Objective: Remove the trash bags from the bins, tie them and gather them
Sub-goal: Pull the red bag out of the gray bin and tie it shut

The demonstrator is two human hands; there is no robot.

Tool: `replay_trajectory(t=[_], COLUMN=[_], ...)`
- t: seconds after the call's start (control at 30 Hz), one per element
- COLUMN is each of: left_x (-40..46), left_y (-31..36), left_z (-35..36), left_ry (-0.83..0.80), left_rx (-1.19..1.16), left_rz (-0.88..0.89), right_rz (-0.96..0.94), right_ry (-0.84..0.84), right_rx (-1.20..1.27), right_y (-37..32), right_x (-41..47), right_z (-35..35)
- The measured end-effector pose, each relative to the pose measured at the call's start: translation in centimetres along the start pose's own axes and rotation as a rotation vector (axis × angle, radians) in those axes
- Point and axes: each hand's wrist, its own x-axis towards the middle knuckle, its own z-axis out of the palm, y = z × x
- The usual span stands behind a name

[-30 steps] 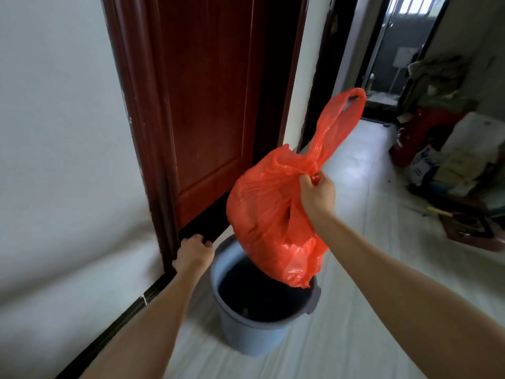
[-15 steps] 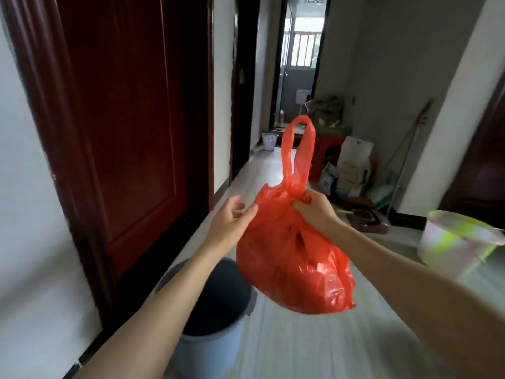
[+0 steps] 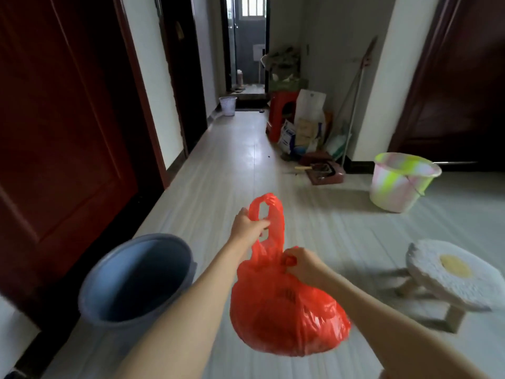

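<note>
The red trash bag (image 3: 287, 310) hangs in the air between both hands, out of the grey bin (image 3: 134, 280), which stands on the floor (image 3: 246, 165) to the left of the left forearm. The left hand (image 3: 247, 228) has its fingers (image 3: 261, 224) curled round one handle loop, which stands up just beyond them. The right hand (image 3: 303, 262) pinches the other handle, bunched into a small red knob at its fingertips, right above the bag's swollen belly.

The bag looks to be thin, soft film, crinkled and shiny, so it will likely slide a little in the grip and tear if yanked against something sharp inside. Its rounded, sagging bottom suggests a modest load, light enough for one hand but swinging freely below the fingers. The sensible places to hold are the two handle straps, close to where they join the body; there the film is gathered and strongest. For tying, the loops should be crossed over the mouth and pulled snug, not hard.

Farther down the hallway, well beyond the fingers, a small white mesh basket (image 3: 228, 105) stands by the wall, and a pale pink-and-green bucket (image 3: 401, 181) stands off to the right; a low stool (image 3: 451, 283) with a fuzzy cover stands near the right forearm.
</note>
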Motion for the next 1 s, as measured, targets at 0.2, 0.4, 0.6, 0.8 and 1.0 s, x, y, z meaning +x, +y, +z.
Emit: replay_trajectory(t=[0.2, 0.4, 0.6, 0.8, 1.0], left_x=[1.7, 1.4, 1.7, 1.7, 1.1], left_y=[-3.1, -2.2, -3.1, -2.7, -2.2], left_z=[2.1, 3.3, 2.5, 1.3, 1.9], left_ry=[0.121, 0.109, 0.145, 0.064, -0.099], left_rx=[-0.088, -0.069, -0.112, 0.132, -0.287], left_rz=[-0.027, 0.105, 0.101, 0.144, -0.012], right_rz=[0.09, 0.395, 0.44, 0.557, 0.523], right_ry=[-0.028, -0.293, -0.757, -0.159, 0.207], right_rx=[-0.144, -0.174, -0.786, 0.228, 0.327], right_y=[5.8, 10.5, 9.8, 9.6, 8.3], right_x=[-0.3, -1.7, -3.2, -3.0, -2.9], right_z=[-1.2, -2.1, -2.0, -4.6, -5.5])
